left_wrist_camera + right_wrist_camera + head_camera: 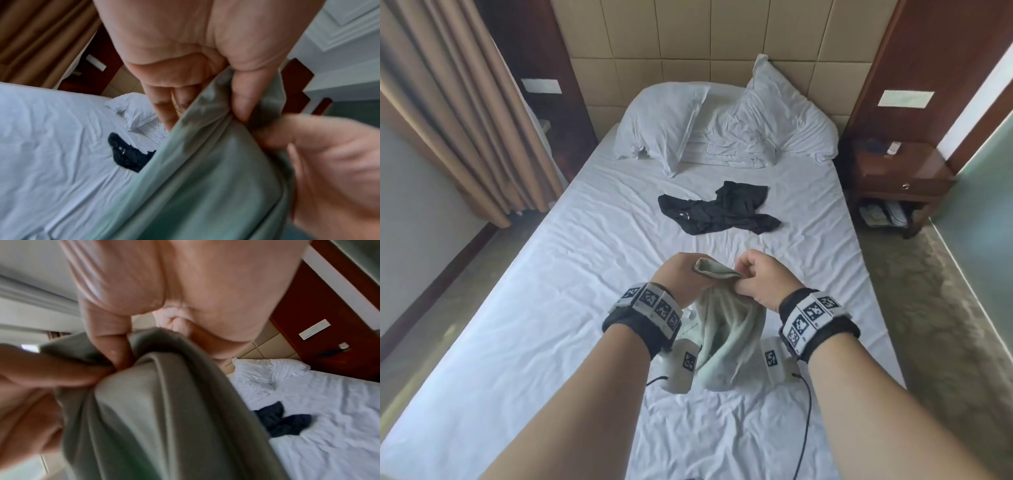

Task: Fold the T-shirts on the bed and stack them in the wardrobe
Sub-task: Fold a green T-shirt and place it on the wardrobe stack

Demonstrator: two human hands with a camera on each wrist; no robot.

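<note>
Fingers of the left hand (678,270) and right hand (763,277) pinch one edge of the pale green cotton T-shirt (726,335), which hangs bunched above the white-sheeted bed (524,308). Better to slide the grips apart to the shoulders, then lay it flat — open sheet lies at six o'clock, the crumpled black T-shirt (722,209) at twelve.

At the head of my view two white pillows (664,126) lean crumpled against a tan padded headboard (709,44), one to the left and a taller one (780,116) to the right, with a rumpled white cloth bunched between them. To my right I see a dark wooden nightstand (900,178) just beside the mattress, a small white item on its top and some things on its lower shelf that I cannot make out. Brown curtains (455,102) hang along the left wall, and patterned carpet (935,308) covers the floor.
</note>
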